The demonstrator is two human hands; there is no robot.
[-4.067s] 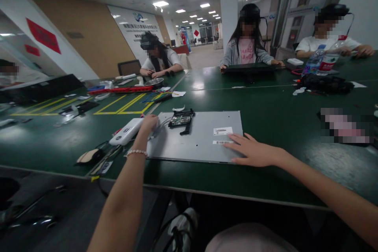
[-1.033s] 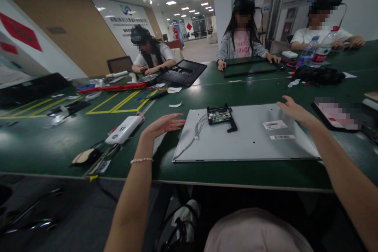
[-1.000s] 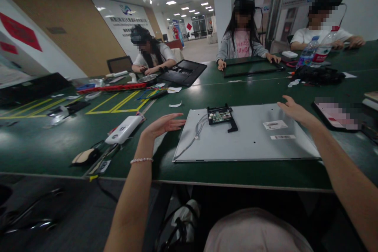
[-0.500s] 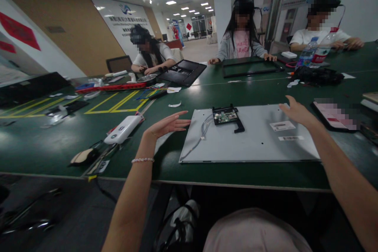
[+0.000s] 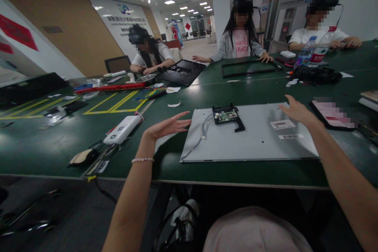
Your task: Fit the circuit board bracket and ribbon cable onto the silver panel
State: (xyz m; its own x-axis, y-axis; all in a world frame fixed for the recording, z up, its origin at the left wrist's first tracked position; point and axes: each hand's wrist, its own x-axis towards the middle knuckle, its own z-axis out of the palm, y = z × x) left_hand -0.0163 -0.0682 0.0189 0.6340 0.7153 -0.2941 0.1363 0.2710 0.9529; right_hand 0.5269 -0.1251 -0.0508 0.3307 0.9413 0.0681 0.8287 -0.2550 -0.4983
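Note:
A flat grey display panel [image 5: 251, 145] lies back side up on the green table in front of me. On it sits a small circuit board [image 5: 226, 116] in a black bracket [image 5: 240, 125], with a grey cable [image 5: 203, 132] running to the panel's left side. Two white labels are stuck on its right part. My left hand [image 5: 169, 125] is by the panel's left edge, fingers stretched out, holding nothing. Over the far right corner is my right hand [image 5: 298, 111], fingers apart and nothing in them. Whether either hand touches the panel I cannot tell.
A white power bank [image 5: 123, 130] and a computer mouse [image 5: 84, 157] lie on the left. To the right is a phone [image 5: 332, 114]. Across the table, people sit behind a black frame [image 5: 252, 74], a dark panel [image 5: 181, 73] and bottles [image 5: 320, 53].
My hands and the panel stay almost in place. Across the table, the middle person's hand has lifted off the black frame and reached out toward the dark panel.

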